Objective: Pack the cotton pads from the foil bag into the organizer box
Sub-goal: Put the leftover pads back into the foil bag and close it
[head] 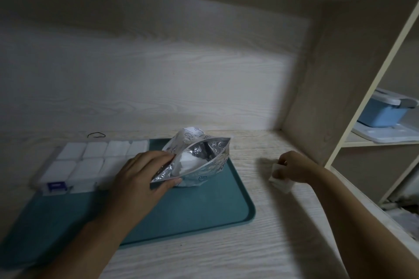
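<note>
Most compartments of the organizer box (90,163) look filled with white cotton pads (94,149), left of the foil bag (195,161) on the tray (192,210). More pads remain inside the bag, whose mouth opens toward the person, its long axis running diagonally. Left hand (140,179) grips the bag's rim; right hand (292,165), right of it, pinches a pad (280,182).

A pale wood-grain bench (260,244) fills the lower half of the frame, closed in by a back panel and a side panel of the same wood. A teal tray (192,215) is laid flat on it at lower centre and left, its rounded corner turned toward the lower right. A thin dark loop, perhaps a hair tie (96,135), is seen on the bare wood behind the tray, at centre left near the back panel.
</note>
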